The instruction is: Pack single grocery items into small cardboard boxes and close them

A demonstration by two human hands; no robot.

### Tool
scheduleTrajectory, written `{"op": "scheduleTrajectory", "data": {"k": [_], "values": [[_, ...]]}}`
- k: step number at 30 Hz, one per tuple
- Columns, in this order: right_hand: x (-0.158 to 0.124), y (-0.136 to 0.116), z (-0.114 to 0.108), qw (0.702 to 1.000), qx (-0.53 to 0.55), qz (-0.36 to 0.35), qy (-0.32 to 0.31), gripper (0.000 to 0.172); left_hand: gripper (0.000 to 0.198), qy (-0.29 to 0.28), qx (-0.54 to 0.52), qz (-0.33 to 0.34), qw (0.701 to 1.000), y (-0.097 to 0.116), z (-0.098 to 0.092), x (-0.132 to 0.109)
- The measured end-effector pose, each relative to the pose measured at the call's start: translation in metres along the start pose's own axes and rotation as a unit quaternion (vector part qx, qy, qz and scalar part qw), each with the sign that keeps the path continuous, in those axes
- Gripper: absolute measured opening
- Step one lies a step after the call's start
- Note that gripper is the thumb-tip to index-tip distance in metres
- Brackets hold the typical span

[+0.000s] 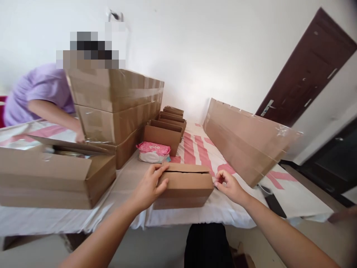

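In front of me on the table stands a small brown cardboard box (184,190), its top flaps folded nearly together with a dark gap between them. My left hand (149,186) grips the box's left end, fingers on the top flap and thumb against the front. At the right end, my right hand (228,186) is curled with thumb and forefinger pinched together, close to the box's corner. Whatever may be in that pinch is too small to make out. Just behind the box lies a pink and white pack of wipes (154,150).
Several open small boxes (163,136) stand in a row behind the wipes. Large taped cartons (119,96) are stacked at left, beside an open carton (44,178). A person in a purple top (50,89) leans behind them. A long carton (242,137) and black phone-like object (273,203) are right.
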State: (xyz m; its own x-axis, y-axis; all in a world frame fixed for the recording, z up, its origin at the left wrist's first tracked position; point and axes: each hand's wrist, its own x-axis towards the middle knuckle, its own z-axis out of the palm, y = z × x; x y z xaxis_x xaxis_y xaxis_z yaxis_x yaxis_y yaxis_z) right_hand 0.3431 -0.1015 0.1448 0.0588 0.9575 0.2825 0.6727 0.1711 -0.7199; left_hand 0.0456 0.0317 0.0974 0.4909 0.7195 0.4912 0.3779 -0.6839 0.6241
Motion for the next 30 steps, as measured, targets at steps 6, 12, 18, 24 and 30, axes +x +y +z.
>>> {"op": "scheduleTrajectory", "data": {"k": [6,12,18,24,30], "values": [[-0.059,0.060,-0.010,0.988,-0.009,0.156,0.000,0.014,0.048,0.003,0.011,-0.005,1.000,-0.007,0.003,0.002],[-0.093,0.098,-0.006,0.963,-0.076,0.258,-0.024,0.007,0.049,0.008,0.016,-0.013,1.000,-0.007,0.004,0.003],[-0.092,0.113,-0.003,0.941,-0.182,0.281,-0.040,0.013,0.048,0.003,0.011,-0.017,1.000,-0.007,0.003,0.003],[-0.085,0.117,0.002,0.932,-0.244,0.265,-0.044,0.014,0.045,0.010,0.009,-0.010,1.000,-0.006,0.002,0.003],[-0.085,0.118,0.003,0.929,-0.271,0.245,-0.055,0.014,0.049,0.002,0.007,-0.015,1.000,-0.007,0.002,0.003]]}}
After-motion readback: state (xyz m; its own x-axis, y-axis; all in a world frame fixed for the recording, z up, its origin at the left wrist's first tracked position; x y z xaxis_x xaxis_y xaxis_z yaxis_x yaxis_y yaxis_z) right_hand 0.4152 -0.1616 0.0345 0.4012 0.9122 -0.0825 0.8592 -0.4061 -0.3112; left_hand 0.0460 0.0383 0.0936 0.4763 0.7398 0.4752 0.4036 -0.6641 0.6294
